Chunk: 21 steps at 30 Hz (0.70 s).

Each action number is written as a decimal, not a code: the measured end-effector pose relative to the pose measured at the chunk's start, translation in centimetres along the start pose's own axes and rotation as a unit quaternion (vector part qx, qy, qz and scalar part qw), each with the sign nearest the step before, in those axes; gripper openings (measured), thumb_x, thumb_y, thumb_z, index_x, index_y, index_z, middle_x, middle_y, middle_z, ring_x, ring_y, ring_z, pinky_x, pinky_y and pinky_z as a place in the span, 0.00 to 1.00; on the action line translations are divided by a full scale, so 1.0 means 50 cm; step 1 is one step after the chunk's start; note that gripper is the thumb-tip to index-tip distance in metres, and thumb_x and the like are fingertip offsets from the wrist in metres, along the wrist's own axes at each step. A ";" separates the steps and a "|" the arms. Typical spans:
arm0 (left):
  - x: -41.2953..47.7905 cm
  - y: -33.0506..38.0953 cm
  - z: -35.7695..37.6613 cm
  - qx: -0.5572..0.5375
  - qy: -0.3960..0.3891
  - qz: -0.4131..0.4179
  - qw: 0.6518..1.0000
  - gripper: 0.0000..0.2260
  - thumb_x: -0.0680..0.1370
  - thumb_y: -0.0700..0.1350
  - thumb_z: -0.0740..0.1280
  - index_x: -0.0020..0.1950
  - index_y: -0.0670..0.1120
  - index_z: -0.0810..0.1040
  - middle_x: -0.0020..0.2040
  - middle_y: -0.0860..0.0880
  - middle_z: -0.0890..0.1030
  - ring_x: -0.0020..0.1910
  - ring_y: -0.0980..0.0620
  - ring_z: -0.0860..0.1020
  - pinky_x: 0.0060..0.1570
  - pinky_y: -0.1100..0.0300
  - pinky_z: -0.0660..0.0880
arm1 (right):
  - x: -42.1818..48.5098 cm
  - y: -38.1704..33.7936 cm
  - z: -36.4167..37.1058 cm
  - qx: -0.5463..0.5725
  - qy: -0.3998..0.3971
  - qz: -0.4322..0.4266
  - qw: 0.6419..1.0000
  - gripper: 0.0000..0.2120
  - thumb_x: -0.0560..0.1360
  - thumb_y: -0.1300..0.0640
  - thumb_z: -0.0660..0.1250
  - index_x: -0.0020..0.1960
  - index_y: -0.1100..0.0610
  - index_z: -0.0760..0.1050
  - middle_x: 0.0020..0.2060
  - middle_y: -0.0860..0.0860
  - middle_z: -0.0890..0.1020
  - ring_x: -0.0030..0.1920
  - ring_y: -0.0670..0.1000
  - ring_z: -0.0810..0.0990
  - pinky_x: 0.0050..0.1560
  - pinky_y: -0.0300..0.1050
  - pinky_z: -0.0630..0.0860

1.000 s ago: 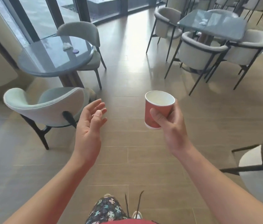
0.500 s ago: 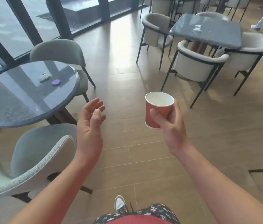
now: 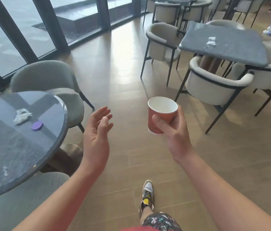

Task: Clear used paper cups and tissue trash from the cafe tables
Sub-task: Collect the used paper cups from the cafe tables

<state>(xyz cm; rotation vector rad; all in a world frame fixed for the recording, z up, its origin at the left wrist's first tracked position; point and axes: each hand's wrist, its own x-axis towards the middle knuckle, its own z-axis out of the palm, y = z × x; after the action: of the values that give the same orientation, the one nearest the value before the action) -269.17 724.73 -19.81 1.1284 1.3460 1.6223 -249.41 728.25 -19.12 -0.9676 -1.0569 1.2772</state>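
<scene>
Change: the round bench [image 3: 11, 155] now fills the left of the view and sits close by the left arm. A second ago it stood well off, up and to the left, so the person has walked up to it.
Hands: their pose matches the earlier frames. The right hand [image 3: 174, 132] wraps the cup [image 3: 162, 117] with the thumb across its front. The left hand [image 3: 96, 132] is empty, palm turned inward, fingers loosely spread.
Cup: red paper, white inside, upright and seemingly empty. It is carried over the floor, between the two benches.
Tissue [image 3: 21, 116]: crumpled and white, it lies on the round bench just beside a purple disc [image 3: 37, 126].
Far tissue [image 3: 211, 41]: another white wad lies on the square bench [image 3: 231, 52], well apart from the hands.
Meaning: one cup is already collected. The near tissue now looks to be within the free left hand's reach, so it is likely the next pickup, with the far one after it.
Disc: it may not be trash — I cannot tell what it is.
Writing: none is readable. The cup's visible side is plain, and the shorts' pattern is too blurred to make out.
</scene>
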 end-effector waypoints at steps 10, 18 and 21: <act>0.450 -0.065 0.178 -0.031 0.026 -0.010 0.999 0.15 0.81 0.51 0.60 0.66 0.52 0.75 0.67 0.48 0.79 0.67 0.51 0.79 0.66 0.50 0.77 | 0.506 -0.015 -0.006 -0.004 -0.023 0.004 1.000 0.24 0.71 0.60 0.74 0.65 0.56 0.72 0.55 0.49 0.82 0.53 0.44 0.82 0.47 0.38 0.80; 0.807 -0.162 0.252 -0.047 0.013 -0.001 0.999 0.15 0.79 0.55 0.63 0.64 0.54 0.77 0.65 0.50 0.81 0.66 0.50 0.80 0.65 0.49 0.77 | 0.862 0.041 0.042 -0.001 -0.020 0.004 1.000 0.26 0.71 0.61 0.74 0.67 0.61 0.71 0.52 0.49 0.83 0.51 0.44 0.82 0.44 0.38 0.80; 0.960 -0.197 0.267 -0.056 0.003 0.004 0.998 0.14 0.79 0.53 0.63 0.64 0.55 0.77 0.65 0.51 0.81 0.66 0.51 0.80 0.65 0.50 0.77 | 1.005 0.068 0.081 -0.001 -0.005 0.005 1.000 0.26 0.71 0.60 0.74 0.67 0.60 0.72 0.53 0.49 0.83 0.53 0.45 0.82 0.46 0.39 0.80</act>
<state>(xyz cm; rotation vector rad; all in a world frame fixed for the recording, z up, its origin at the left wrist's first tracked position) -273.20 775.33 -20.42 1.0646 1.2396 1.6865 -254.24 778.56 -17.97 -0.9696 -1.0635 1.2902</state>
